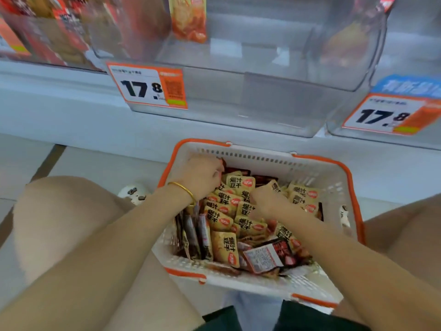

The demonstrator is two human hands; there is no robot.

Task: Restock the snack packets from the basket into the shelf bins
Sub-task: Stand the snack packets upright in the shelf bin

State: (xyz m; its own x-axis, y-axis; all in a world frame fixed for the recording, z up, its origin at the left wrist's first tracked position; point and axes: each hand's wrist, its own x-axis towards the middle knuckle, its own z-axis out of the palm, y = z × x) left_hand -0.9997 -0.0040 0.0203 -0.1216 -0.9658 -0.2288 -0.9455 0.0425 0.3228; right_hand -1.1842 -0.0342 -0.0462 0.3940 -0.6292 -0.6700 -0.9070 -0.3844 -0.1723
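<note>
A white basket with orange rims (pixel 329 177) sits on the floor between my knees, full of small yellow snack packets (pixel 224 244) and some dark red ones (pixel 267 256). My left hand (pixel 198 175), with a gold bangle on the wrist, reaches into the far left of the basket with fingers curled round packets. My right hand (pixel 265 199) is buried in the yellow packets at the middle, its fingers curled into them. Above, a clear shelf bin (pixel 262 99) stands nearly empty, with one orange packet (pixel 188 17) upright at its back.
Price tags reading 17.8 hang on the middle bin (pixel 148 86) and on the bin at the right (pixel 386 115). The bin at the upper left (pixel 47 32) holds red and orange packets. A pale shelf ledge runs below the bins. My knees flank the basket.
</note>
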